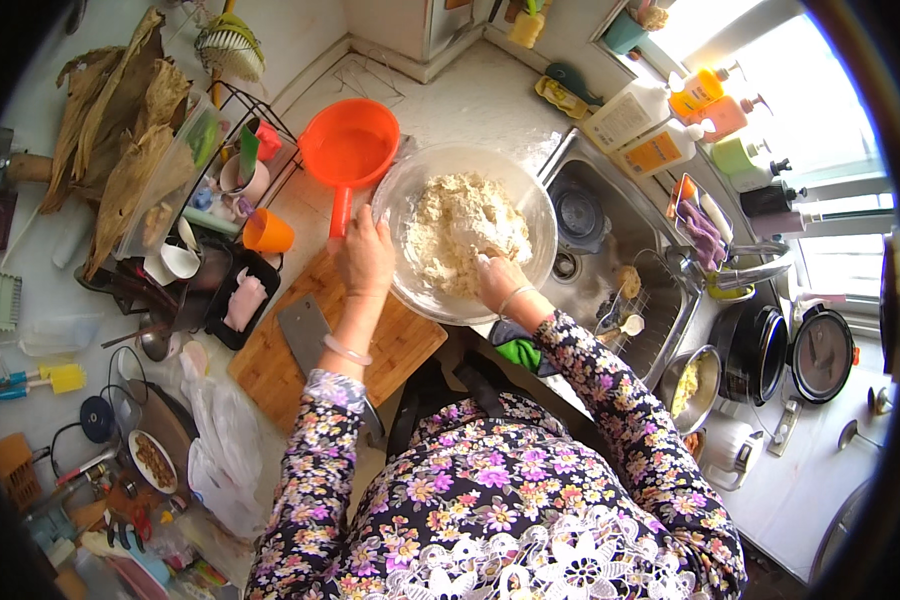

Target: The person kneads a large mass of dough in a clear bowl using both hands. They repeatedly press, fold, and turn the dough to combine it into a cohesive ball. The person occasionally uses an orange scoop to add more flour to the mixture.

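A wide translucent bowl stands before me with shaggy, floury dough heaped in it. My left hand is at the bowl's left rim, thumb over the edge; its other fingertips are hidden outside. Just beside that hand lies the handle of a red plastic ladle, whose cup has some liquid in it. Inside the bowl, my right hand presses curled fingers into the near side of the dough. Flour whitens its fingers, and the fingertips are buried.
A wooden cutting board bearing a cleaver lies left of my body. To the right is a steel sink with a faucet. Bottles line the windowsill. An orange cup stands by a wire rack at left.
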A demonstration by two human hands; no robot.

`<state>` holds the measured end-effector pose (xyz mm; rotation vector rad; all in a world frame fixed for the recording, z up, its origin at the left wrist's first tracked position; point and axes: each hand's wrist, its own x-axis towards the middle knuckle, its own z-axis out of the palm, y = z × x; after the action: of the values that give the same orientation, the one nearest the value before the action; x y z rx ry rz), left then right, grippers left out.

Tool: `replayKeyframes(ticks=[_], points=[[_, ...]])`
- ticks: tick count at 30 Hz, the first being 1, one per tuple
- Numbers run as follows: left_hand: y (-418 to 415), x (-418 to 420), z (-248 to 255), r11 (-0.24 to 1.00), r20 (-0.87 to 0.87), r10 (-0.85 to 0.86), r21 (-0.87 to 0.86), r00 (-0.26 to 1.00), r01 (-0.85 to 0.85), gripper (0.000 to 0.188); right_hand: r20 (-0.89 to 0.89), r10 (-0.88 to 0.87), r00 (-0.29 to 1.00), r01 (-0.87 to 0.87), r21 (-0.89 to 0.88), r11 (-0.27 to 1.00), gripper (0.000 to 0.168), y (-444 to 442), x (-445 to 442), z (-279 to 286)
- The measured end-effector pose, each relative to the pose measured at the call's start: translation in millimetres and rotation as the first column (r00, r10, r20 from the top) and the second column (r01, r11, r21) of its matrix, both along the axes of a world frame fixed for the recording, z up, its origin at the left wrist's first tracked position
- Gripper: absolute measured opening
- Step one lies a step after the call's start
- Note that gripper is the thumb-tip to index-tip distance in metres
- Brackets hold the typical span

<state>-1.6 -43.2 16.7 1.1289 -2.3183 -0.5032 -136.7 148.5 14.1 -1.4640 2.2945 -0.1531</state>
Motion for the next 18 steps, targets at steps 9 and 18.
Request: replayKeyframes(ticks=[9, 18], points=[[20, -3, -13, 0.975, 0.043, 0.111, 0.189, 0.993, -0.117, 0.034, 0.866, -0.474, 0.16, 0.792, 0.174, 0.586, 0.041, -60, 23, -17], [41, -13, -3, 0.926, -0.07, 0.181, 0.349, 0.981, -0.146, 0.037, 0.131, -0.319, 0.938, 0.343, -0.249, 0.906, 0.029, -108, -63, -23]])
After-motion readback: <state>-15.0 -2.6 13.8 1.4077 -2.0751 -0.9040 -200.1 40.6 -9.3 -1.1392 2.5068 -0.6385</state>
